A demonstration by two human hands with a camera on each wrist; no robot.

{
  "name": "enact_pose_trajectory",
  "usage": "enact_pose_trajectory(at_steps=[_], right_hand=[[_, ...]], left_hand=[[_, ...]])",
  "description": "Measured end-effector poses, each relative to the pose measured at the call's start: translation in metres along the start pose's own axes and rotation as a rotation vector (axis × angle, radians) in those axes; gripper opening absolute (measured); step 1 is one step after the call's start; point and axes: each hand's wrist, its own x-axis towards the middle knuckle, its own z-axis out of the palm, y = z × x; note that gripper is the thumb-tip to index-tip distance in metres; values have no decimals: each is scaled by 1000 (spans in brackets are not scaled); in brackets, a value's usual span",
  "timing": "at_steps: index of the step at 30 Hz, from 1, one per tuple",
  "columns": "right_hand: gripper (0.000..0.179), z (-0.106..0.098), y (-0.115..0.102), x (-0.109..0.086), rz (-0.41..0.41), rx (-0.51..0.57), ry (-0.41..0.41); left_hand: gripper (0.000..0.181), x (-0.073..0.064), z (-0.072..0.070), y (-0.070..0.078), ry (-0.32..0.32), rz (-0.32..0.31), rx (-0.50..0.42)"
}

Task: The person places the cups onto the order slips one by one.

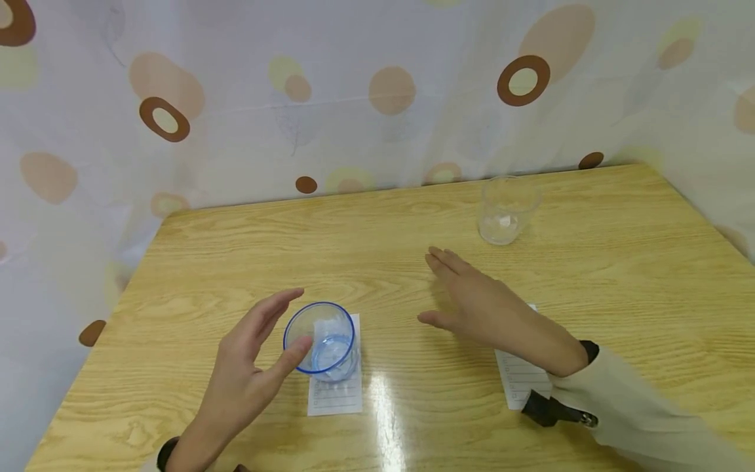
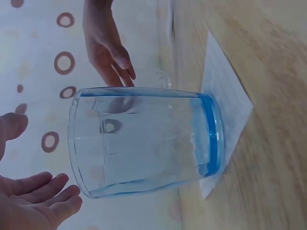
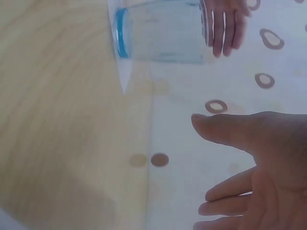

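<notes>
A clear glass with a blue rim and blue-tinted base (image 1: 335,354) stands upright on a lined paper sheet (image 1: 333,405), left of centre on the table. My left hand (image 1: 244,373) is beside it with thumb and fingers spread; in the left wrist view the fingertips (image 2: 72,203) sit just off the glass's rim. Over to the right, my right hand (image 1: 486,305) hovers above the table holding nothing, fingers extended and thumb apart. It is nearest a second lined sheet (image 1: 523,381), partly hidden under the forearm. Behind that hand stands a colourless clear glass (image 1: 508,210).
The wooden table (image 1: 248,249) runs back to a white curtain (image 1: 342,59) patterned with brown and beige dots. A black device (image 1: 548,410) hangs from my right wrist, close over the second sheet. Light glares on the tabletop beside the blue-rimmed glass.
</notes>
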Motion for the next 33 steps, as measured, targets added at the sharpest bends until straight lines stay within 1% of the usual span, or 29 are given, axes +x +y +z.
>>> enact_pose_trajectory(at_steps=[4,6,8,10,13,14,16,20,21,23,27,29,31,33], right_hand=[[83,-16,11,1,30,25,63],[82,-24,17,1,41,23,105],[82,-31,24,1,51,18,148],[81,-36,32,2,59,16,200],[80,-44,45,3,86,42,261],[80,-46,50,3,93,52,280],[82,-49,58,3,112,76,305],[86,-50,73,3,133,90,337],[88,-50,76,4,138,89,345],[89,-49,83,4,148,93,363],[90,-49,95,7,168,116,400],[91,-48,100,10,179,126,411],[93,-47,105,12,191,134,418],[94,-46,108,14,204,141,422]], left_hand=[[58,5,5,11,-18,59,10],[59,7,9,16,-42,93,6],[58,7,15,21,-78,100,-26],[55,7,21,28,-122,84,-88],[50,6,32,39,-194,42,-175],[49,6,36,41,-216,41,-179],[50,6,43,45,-252,35,-163],[53,7,60,47,-312,62,-104],[54,8,65,47,-336,54,-99],[58,10,75,46,-400,33,-72],[70,19,95,43,-577,-53,-6],[74,23,107,42,-648,-75,20],[76,27,121,41,-687,-68,37],[76,30,132,42,-704,-46,58]])
